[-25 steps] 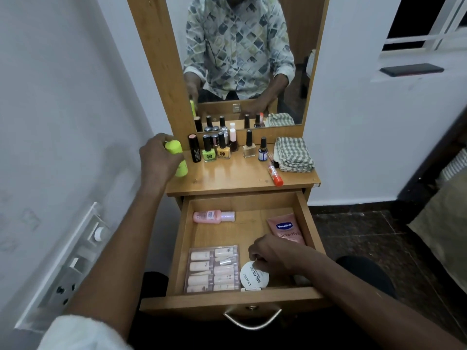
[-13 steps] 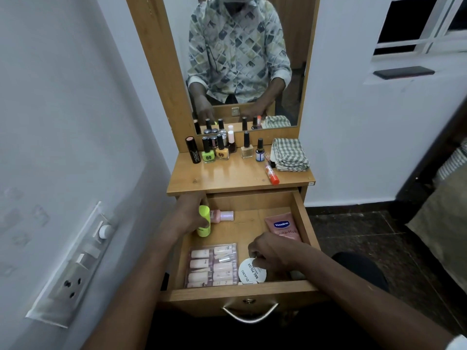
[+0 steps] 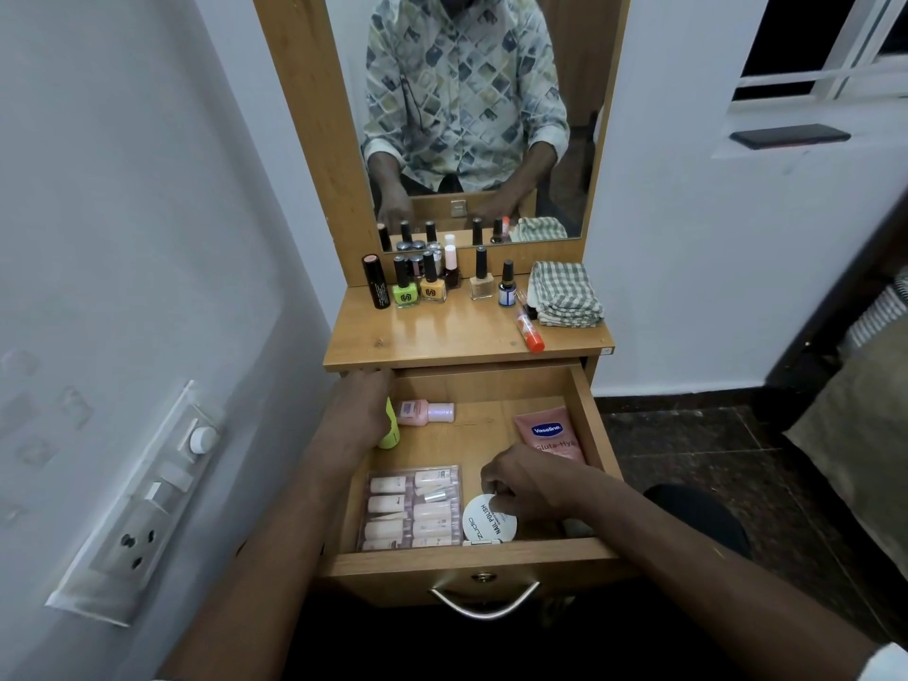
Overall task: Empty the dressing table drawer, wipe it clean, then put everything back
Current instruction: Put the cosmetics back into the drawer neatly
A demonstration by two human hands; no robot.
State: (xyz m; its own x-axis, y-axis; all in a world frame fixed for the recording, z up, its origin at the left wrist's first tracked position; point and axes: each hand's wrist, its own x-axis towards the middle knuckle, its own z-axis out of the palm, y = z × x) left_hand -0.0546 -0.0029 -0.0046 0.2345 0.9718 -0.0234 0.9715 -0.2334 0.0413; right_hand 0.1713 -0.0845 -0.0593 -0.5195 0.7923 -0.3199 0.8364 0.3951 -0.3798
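Single head cam, looks fwd and down, close over open drawer (image 3: 587, 415), mirror (image 3: 471, 115) facing

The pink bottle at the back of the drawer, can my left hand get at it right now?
Probably not yet: the left hand is shut on the yellow-green tube, though the pink bottle lies uncovered right beside it.

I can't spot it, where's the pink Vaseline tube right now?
In the head view, the Vaseline tube lies inside the open drawer against its right wall, just beyond the right hand.

White walls (image 3: 688, 238), dark tile floor (image 3: 688, 459), window (image 3: 825, 46) top rt.
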